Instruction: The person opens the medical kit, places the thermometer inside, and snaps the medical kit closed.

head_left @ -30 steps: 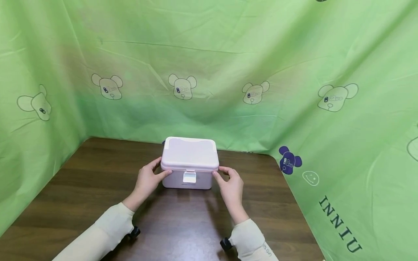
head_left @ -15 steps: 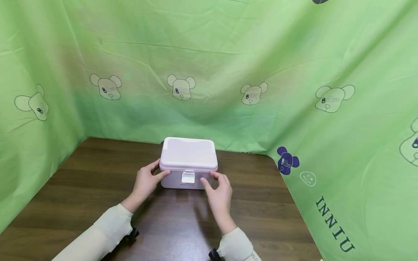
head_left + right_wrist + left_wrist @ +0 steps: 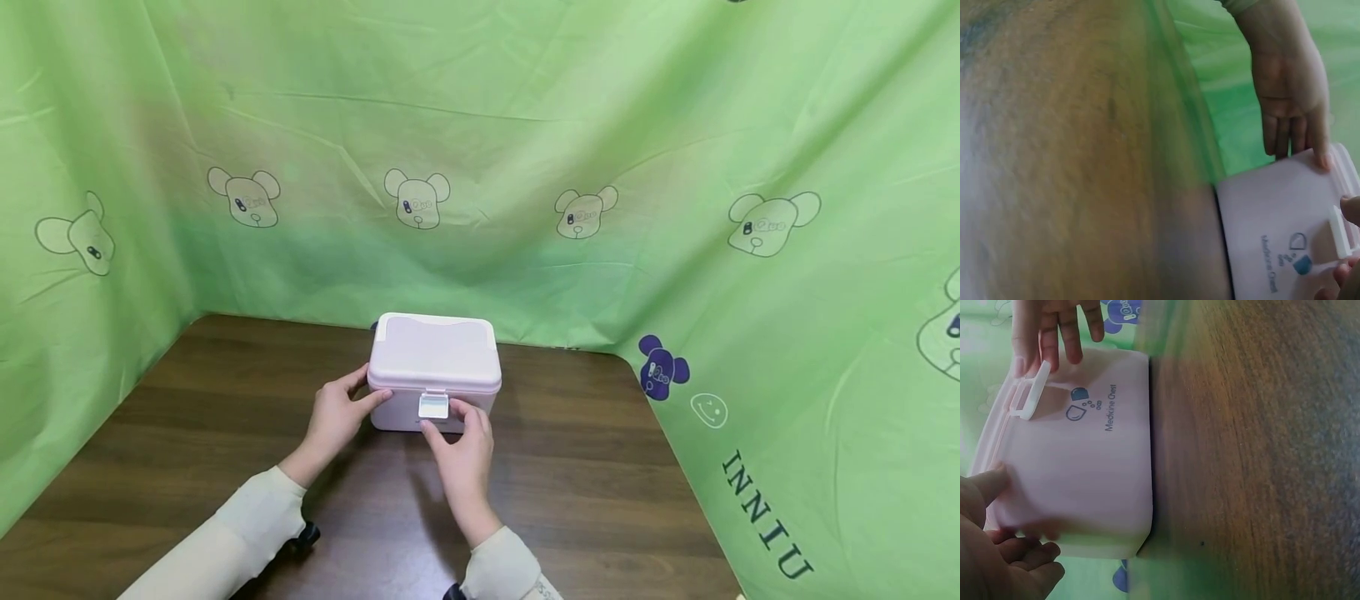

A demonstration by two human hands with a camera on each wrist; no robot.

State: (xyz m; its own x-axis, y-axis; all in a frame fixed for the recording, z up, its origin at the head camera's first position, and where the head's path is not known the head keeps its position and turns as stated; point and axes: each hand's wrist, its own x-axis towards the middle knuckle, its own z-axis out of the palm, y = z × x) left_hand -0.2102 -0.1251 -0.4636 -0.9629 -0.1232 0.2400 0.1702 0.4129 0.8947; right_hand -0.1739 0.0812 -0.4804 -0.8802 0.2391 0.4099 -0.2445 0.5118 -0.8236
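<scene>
A pale pink medicine chest (image 3: pixel 435 346), lid down, stands on the table. My left hand (image 3: pixel 333 417) holds its left front corner, thumb on the front near the lid seam and fingers along the side. In the left wrist view the white latch (image 3: pixel 1034 392) sticks out from the front, above printed words "Medicine Chest". At that latch is my right hand (image 3: pixel 463 462), its index fingertip by the right edge and its thumb near the lower edge. The fingers look extended; whether they touch the latch is hard to tell. The inside of the chest is hidden.
Brown wood-grain table (image 3: pixel 600 467) lies under the chest. A green curtain (image 3: pixel 480 125) with printed bear heads hangs at the back and both sides, close behind the chest. Dark wrist devices (image 3: pixel 303 537) sit under the sleeves.
My right hand has left the right side of the chest and moved left across its front to the latch. The left hand and the chest stay in place.
</scene>
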